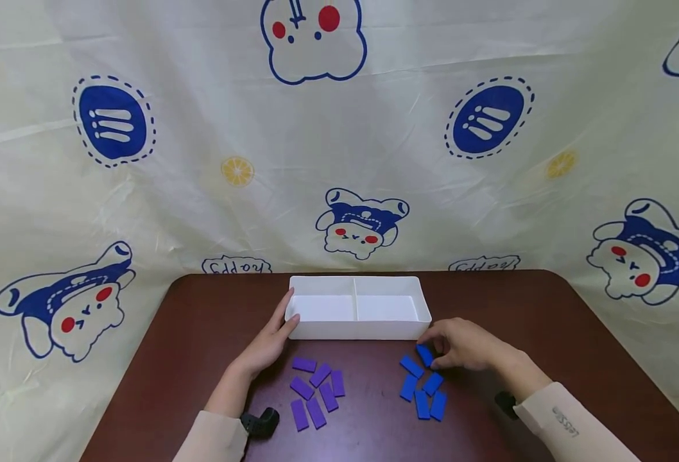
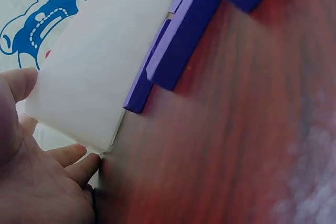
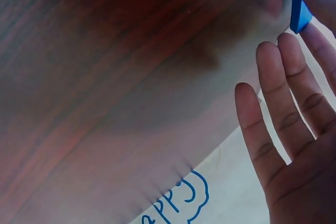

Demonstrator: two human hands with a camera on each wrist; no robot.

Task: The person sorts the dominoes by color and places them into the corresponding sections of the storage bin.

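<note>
A white two-compartment box (image 1: pixel 362 331) stands near the table's far edge, its visible compartments bare. My left hand (image 1: pixel 266 345) holds its left end, thumb at the front rim, and other fingers along the end wall in the left wrist view. Just below the box's right front corner, my right hand (image 1: pixel 466 344) pinches a blue block (image 1: pixel 425 355) between thumb and index finger. In the right wrist view that blue block (image 3: pixel 299 14) shows at the top right, with the other fingers extended. Several more blue blocks (image 1: pixel 411 366) lie close by on the table.
Several purple blocks (image 1: pixel 301 387) are spread on the brown table (image 1: pixel 374 423) in front of the box's left half. Behind the table hangs a pale printed cloth (image 1: pixel 397 128). Each wrist wears a black band, such as the left band (image 1: pixel 261 423).
</note>
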